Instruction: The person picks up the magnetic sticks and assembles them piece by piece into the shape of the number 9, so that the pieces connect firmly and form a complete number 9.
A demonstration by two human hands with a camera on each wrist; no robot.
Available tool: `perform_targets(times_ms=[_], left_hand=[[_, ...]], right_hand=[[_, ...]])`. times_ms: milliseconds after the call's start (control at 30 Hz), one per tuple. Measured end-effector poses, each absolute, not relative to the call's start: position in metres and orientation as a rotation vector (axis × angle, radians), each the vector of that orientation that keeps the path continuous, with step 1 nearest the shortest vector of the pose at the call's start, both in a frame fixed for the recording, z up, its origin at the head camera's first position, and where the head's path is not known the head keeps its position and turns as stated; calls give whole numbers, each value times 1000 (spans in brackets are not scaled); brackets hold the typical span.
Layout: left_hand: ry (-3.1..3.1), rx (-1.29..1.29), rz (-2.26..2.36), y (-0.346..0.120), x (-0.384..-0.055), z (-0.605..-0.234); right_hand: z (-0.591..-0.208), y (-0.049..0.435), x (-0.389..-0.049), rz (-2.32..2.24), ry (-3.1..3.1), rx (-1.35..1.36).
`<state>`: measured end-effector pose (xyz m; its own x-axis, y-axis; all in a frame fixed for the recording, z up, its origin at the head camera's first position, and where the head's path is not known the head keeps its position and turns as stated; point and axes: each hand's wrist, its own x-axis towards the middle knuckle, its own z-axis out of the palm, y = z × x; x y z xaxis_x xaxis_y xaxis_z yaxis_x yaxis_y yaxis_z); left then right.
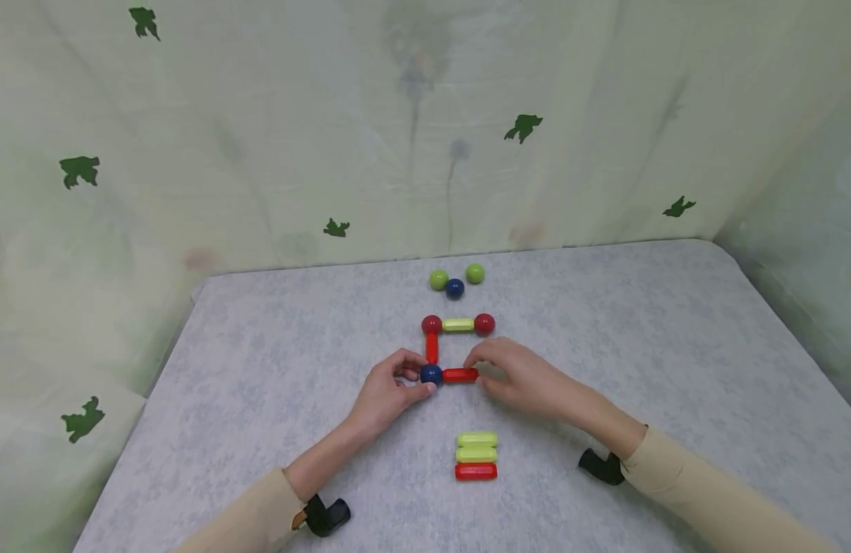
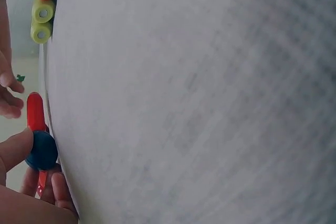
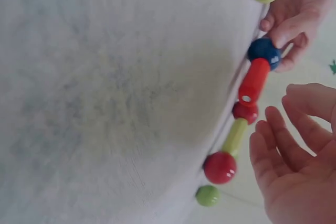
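Note:
My left hand (image 1: pixel 391 392) pinches a dark blue ball (image 1: pixel 431 374) between thumb and fingers on the table. From that ball a red rod (image 1: pixel 460 375) runs right, its bare end showing a metal disc in the right wrist view. Another red rod (image 1: pixel 432 349) leads from the blue ball away to a red ball (image 1: pixel 432 324). A yellow-green rod (image 1: pixel 458 325) joins this to a second red ball (image 1: pixel 484 323). Just off the first rod's free end is my right hand (image 1: pixel 525 380), its fingers loosely bent and apart from the rod in both wrist views.
Near me lie two yellow-green rods (image 1: pixel 477 439) and a red rod (image 1: pixel 476 471), side by side. Behind the joined pieces sit two green balls (image 1: pixel 475 273) and a blue ball (image 1: pixel 455 289). A pale cloth wall (image 1: pixel 280 153) with green cutouts rises at the table's far edge.

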<state>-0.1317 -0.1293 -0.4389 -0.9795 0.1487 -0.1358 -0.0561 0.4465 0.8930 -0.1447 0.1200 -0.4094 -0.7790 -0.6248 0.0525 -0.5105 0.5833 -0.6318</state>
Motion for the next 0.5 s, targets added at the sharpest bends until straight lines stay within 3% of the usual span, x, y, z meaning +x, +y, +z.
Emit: perform_targets(times_ms=[500], left_hand=[[2499, 62, 1551, -128, -131, -438]], right_hand=[[-408, 124, -107, -953, 2295, -933]])
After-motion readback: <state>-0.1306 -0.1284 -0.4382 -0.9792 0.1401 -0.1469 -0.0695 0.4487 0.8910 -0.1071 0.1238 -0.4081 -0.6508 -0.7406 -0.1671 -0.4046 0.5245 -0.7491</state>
